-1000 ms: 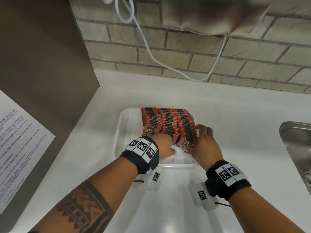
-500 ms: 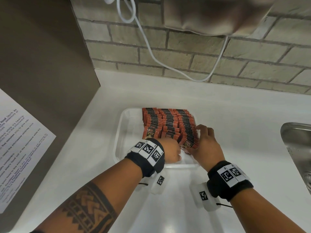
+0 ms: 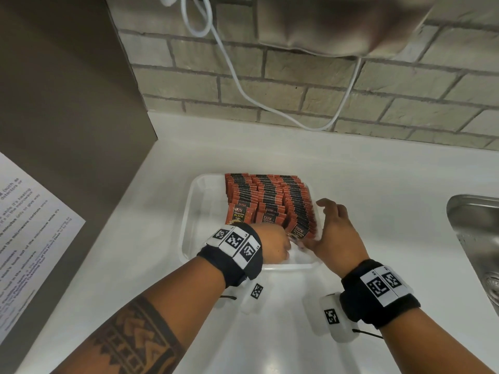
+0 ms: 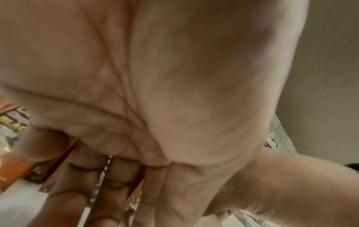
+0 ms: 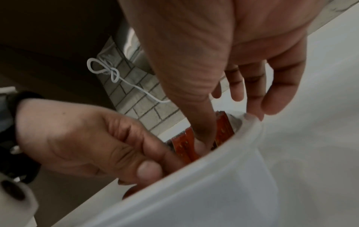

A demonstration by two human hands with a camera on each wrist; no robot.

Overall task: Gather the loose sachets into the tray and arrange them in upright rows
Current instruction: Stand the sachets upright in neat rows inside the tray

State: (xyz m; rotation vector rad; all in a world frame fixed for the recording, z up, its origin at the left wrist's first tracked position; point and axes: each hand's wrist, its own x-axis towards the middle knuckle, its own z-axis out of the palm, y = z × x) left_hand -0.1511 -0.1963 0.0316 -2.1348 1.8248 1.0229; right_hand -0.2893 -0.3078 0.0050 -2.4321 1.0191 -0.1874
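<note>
- Head view: sachets (image 3: pixel 268 197), red-and-black, stand upright in three rows inside the tray (image 3: pixel 189 230), filling its right and far part; left strip of the tray is bare.
- Front sachets of each row lean toward the camera, faces showing "D2X BLACK".
- Tray is translucent white plastic, sitting on the white counter (image 3: pixel 378 190), near the back wall.
- Left hand (image 3: pixel 272 245) is at the near end of the rows, inside the tray, fingers curled; right wrist view shows its thumb (image 5: pixel 149 169) and forefinger pressed together just at the front sachets.
- Left wrist view: fingers (image 4: pixel 120 181) lie against sachet faces, edges of packets showing between them. Whether a sachet is actually pinched: can't tell, too blurred.
- Right hand (image 3: pixel 337 233) is at the near right corner of the tray, beside the right row. Right wrist view: thumb (image 5: pixel 202 122) pushed down between sachets of that row, other fingers spread loose over the tray rim (image 5: pixel 250 122), not clamped on anything.
- Outward: brick wall (image 3: pixel 297 85) behind the counter, white cable (image 3: pixel 237 85) hanging in a loop down it.
- Steel sink (image 3: pixel 475 238) at the right edge; brown panel (image 3: pixel 67 90) on the left with a printed paper sheet (image 3: pixel 29 222) stuck on it.
- Both wrists wear black bands with square black-and-white markers.
</note>
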